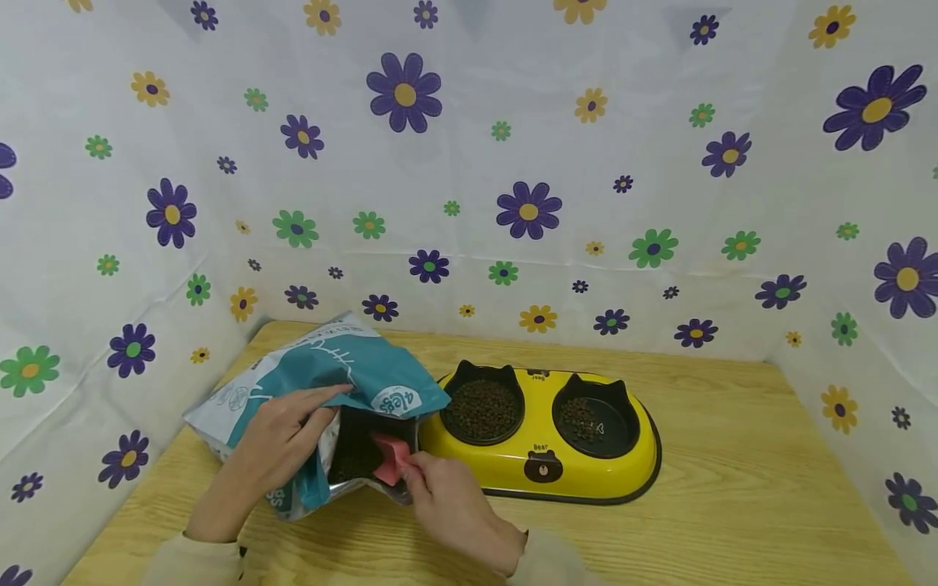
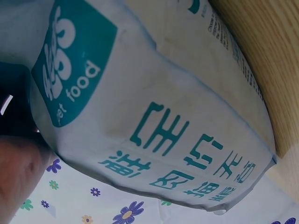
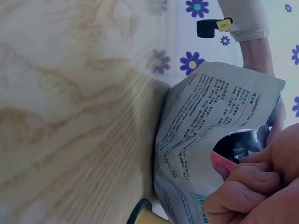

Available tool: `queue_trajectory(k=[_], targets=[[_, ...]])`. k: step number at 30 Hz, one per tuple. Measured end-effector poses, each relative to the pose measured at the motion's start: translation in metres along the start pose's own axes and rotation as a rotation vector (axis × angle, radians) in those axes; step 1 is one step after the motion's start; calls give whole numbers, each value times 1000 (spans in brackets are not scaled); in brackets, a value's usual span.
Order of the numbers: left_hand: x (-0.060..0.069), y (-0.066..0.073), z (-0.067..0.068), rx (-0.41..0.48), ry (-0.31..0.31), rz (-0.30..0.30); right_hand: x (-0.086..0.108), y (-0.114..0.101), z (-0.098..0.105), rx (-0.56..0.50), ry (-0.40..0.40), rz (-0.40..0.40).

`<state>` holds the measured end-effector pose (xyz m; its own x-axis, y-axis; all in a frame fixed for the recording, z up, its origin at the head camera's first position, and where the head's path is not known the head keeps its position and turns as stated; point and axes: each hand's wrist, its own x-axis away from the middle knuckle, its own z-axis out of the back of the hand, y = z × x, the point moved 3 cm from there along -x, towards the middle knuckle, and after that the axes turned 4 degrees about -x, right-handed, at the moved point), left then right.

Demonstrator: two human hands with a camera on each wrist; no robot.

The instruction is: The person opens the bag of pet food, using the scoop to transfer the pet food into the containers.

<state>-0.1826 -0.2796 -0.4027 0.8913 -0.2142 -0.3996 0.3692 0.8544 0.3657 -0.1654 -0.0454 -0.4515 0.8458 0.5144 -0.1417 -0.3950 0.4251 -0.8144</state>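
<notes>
A blue and white pet food bag [image 1: 381, 358] lies on its side with its mouth toward me. My left hand [image 1: 274, 443] grips the bag at the edge of its mouth, holding it apart. Fingers of my right hand [image 1: 458, 509] hold a pink scoop [image 1: 391, 458], whose front part is inside the bag mouth. In the right wrist view, only a bit of the scoop [image 3: 222, 161] shows beside the curled fingers. The left wrist view is mostly filled by the printed bag [image 2: 140, 140]. What lies deep in the bag is dark and hard to make out.
Right of the bag stands a yellow double feeder [image 1: 498, 476]. Brown kibble covers the floor of its left black bowl [image 1: 506, 376]; the right bowl [image 1: 611, 439] has a small heap at its left side. Flower-patterned sheeting [image 1: 469, 163] surrounds the wooden table [image 1: 747, 488].
</notes>
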Motion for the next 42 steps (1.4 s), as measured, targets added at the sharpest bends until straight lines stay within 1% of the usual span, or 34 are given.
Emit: queue_trajectory(k=[6,11,15,23,26,30,33,37,40,42], targets=[[0,1,0,-11,11,-10,-1,5,-3,-122,12,-49],[0,0,0,-5,8,7,-1,6,-4,-200,28,-91],[1,0,-1,1,0,16,0,7,-6,-285,28,-138],[0,0,-1,-7,20,4,1,9,-9,-426,53,-202],[0,0,-1,-9,18,4,2,10,-13,-457,61,-213],[1,0,-2,-4,3,9,3,9,-18,-467,78,-212],[2,0,-3,-2,1,12,4,10,-18,-505,83,-234],[1,0,-2,-4,9,7,7,13,-15,-609,77,-306],[1,0,-2,1,7,7,10,15,-13,-737,63,-380],[1,0,-2,4,2,7,12,17,-12,-832,52,-415]])
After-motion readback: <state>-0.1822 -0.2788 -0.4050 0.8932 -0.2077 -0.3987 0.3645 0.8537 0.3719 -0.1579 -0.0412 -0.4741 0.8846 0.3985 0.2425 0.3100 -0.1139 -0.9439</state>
